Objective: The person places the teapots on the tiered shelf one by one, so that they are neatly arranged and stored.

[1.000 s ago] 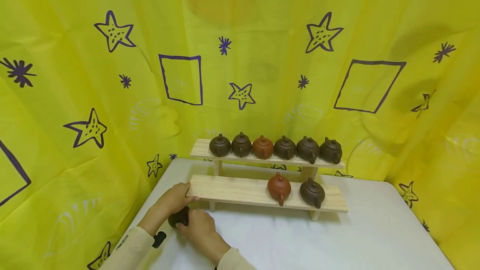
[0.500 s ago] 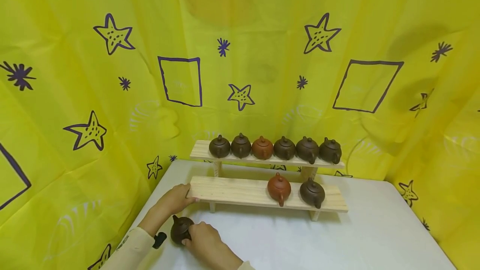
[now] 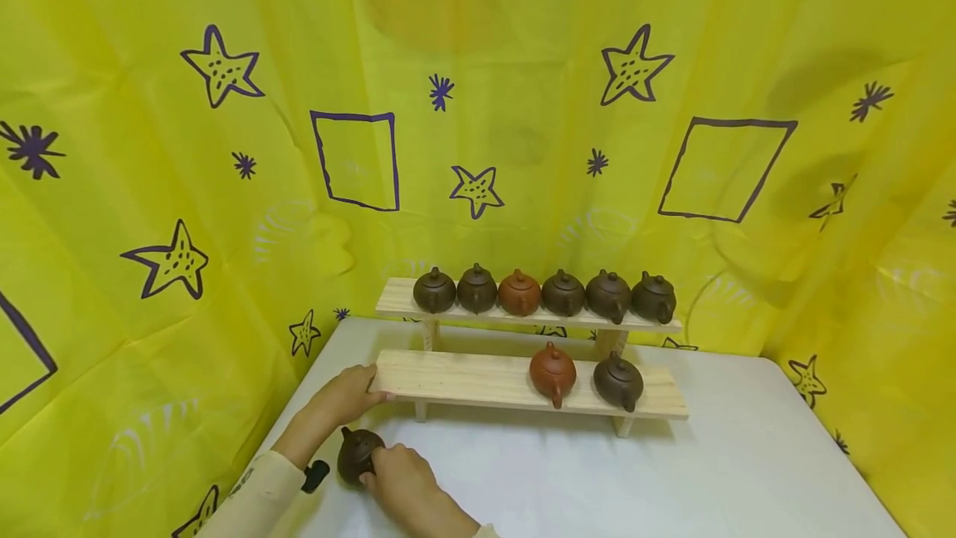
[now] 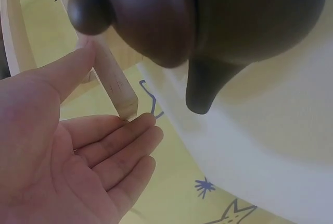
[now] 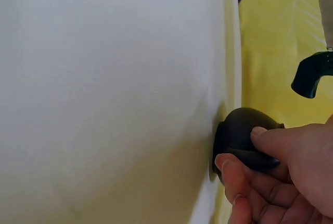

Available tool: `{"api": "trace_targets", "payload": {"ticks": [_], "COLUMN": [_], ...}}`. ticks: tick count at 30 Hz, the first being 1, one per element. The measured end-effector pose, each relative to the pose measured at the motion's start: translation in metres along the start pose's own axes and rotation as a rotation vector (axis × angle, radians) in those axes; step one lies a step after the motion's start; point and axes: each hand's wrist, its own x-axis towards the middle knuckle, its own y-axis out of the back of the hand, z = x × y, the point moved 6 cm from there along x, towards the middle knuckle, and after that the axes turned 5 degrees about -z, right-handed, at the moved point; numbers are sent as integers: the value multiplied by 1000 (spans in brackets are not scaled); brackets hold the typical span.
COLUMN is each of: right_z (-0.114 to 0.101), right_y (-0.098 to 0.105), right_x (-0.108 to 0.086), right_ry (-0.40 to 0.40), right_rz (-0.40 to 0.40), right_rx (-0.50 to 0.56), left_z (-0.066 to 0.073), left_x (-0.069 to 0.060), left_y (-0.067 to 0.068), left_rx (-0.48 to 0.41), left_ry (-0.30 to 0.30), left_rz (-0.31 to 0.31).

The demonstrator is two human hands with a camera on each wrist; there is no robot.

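A dark brown teapot (image 3: 358, 457) with a knobbed lid is at the left of the white table, its base against the cloth in the right wrist view. My right hand (image 3: 409, 484) pinches its handle between thumb and fingers. In the left wrist view the teapot (image 4: 255, 15) looms close, spout and lid knob showing. My left hand (image 3: 339, 397) holds the left end of the lower wooden shelf (image 3: 448, 372), thumb at the front corner and fingers toward the back. On that shelf stand a red-brown teapot (image 3: 553, 374) and a dark teapot (image 3: 618, 380), toward the right.
A higher wooden shelf (image 3: 396, 295) behind bears a row of several teapots, one of them red-brown (image 3: 519, 293). White cloth (image 3: 560, 480) covers the table. Yellow patterned curtain (image 3: 523, 90) surrounds the back and sides. The table's left edge runs close by the teapot.
The dark teapot moved with my right hand from beside the left hand toward the table front, then stayed about there. The left hand keeps its place on the shelf end.
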Motion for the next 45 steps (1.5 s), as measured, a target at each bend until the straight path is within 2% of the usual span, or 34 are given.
{"api": "trace_targets", "payload": {"ticks": [7, 15, 24, 28, 32, 35, 40, 45], "right_z": [8, 25, 46, 54, 63, 69, 83, 99], "right_y": [1, 5, 21, 34, 56, 77, 109, 128], "right_x": [-10, -30, -50, -59, -64, -63, -54, -43], "right_ry": [12, 19, 25, 24, 26, 27, -4, -62], "right_rz": [-14, -39, -38, -28, 19, 96, 217, 320], "right_rx": [18, 98, 207, 273, 312, 315, 319, 284], "left_z": [0, 0, -2, -2, -2, -3, -4, -5], "left_x": [0, 0, -2, 1, 2, 2, 2, 2], "left_y": [-2, -4, -1, -3, -2, -2, -2, -4], "left_rx": [0, -17, -27, -25, -33, -41, -38, -53], "left_ry": [17, 13, 5, -8, -18, -18, -12, 1], "left_rz": [-20, -7, 5, 1, 5, 10, 8, -7]}}
